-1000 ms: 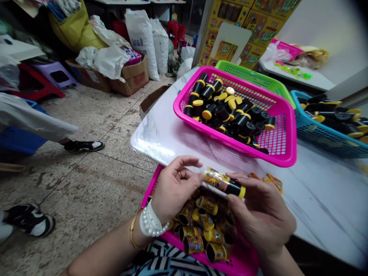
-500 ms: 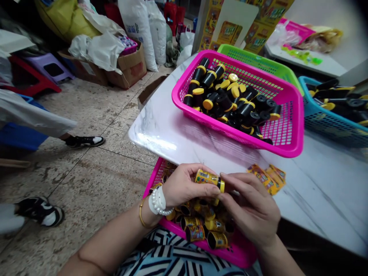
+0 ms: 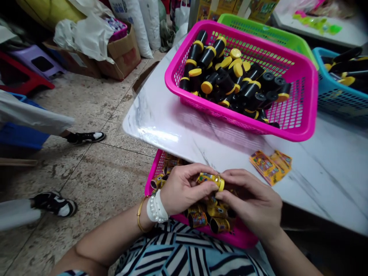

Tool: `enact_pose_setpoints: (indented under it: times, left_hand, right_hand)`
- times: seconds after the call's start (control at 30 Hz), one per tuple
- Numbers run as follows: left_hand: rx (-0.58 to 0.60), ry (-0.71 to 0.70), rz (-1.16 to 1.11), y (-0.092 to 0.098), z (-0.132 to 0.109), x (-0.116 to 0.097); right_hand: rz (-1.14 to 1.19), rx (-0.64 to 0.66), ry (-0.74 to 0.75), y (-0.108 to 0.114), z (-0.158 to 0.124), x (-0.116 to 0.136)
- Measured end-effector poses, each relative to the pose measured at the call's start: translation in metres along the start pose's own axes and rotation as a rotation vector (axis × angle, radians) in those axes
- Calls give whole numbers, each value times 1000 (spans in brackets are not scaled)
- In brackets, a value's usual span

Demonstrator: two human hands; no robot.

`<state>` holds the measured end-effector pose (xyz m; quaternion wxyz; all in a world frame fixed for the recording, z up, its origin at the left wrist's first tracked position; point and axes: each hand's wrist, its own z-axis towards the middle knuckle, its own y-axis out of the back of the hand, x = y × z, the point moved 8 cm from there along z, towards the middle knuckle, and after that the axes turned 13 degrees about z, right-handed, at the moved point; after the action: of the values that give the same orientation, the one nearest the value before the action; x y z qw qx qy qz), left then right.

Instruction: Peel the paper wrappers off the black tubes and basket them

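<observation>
My left hand (image 3: pixel 184 188) is closed around a small cylinder (image 3: pixel 211 178) in a yellow printed sleeve, held tilted above a basket. With thumb and fingertips my right hand (image 3: pixel 253 197) grips the yellow-capped end of that same cylinder. Below both hands, partly hidden by them, a lower pink basket (image 3: pixel 244 239) sits at my lap. It holds several yellow printed sleeves (image 3: pixel 220 225) with dark open ends. Beyond my hands, on the table, a larger pink basket (image 3: pixel 241 115) contains many black tubes (image 3: pixel 225 82) with yellow caps.
Yellow printed cards (image 3: pixel 270 166) lie on the marble-patterned table (image 3: pixel 195 143). Behind the large basket are a green basket (image 3: pixel 270 32) and a blue basket (image 3: pixel 339 97) of black tubes. Cardboard boxes (image 3: pixel 123 53) stand on the floor; a person's shoe (image 3: pixel 86 137) is at left.
The dark band between the printed sleeve and the yellow cap no longer shows; the sleeve now meets the cap. Both hands keep their grip. The camera view has shifted slightly downward.
</observation>
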<state>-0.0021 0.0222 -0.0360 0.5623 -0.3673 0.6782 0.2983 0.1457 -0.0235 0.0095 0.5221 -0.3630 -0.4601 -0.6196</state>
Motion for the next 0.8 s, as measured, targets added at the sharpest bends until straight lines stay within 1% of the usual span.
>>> enact_pose_setpoints:
  times: [0.07,0.13,0.2,0.27,0.3,0.33,0.37,0.4,0.43,0.5,0.53,0.57,0.6,0.67,0.73,0.8]
  left_hand:
    - [-28,-85,69,0,0,-4]
    - [-26,-146,100,-1,-1,-8]
    - [18,-121,88,-3,-1,-5]
    - [76,-44,51,-7,-1,1]
    - [85,-19,49,-8,-2,3]
    - [72,-19,69,-7,-2,4]
    - [34,-49,111,-5,-3,3]
    - [-21,-100,169,-2,-4,0]
    - [-87,-161,227,1,-5,-3]
    - [-188,-274,298,3,-9,-9]
    - [-205,-315,304,3,-10,-11]
    - [-194,-340,295,1,-11,-11]
    - [-159,-347,273,-1,-12,-11]
    - [-58,-292,167,-5,-12,-6]
    - [5,-153,11,-4,-11,3]
    - [23,4,-102,-1,-11,13]
  right_hand:
    - [30,-36,-45,1,-5,-2]
    - [-8,-36,-20,1,-8,2]
    - [-97,12,68,-2,-8,10]
    - [-177,70,174,-7,-8,17]
    - [-204,87,212,-9,-7,19]
    - [-221,91,233,-10,-7,19]
    - [-219,79,229,-12,-6,17]
    - [-189,52,196,-12,-5,12]
    - [-131,13,132,-12,-5,6]
    - [40,-75,-38,-12,-7,-11]
    - [127,-108,-115,-12,-10,-18]
    - [192,-135,-169,-13,-13,-22]
    - [225,-154,-195,-13,-15,-24]
    - [211,-172,-190,-8,-19,-23]
    - [135,-162,-154,-2,-22,-18]
    - [41,-107,-97,1,-23,-12]
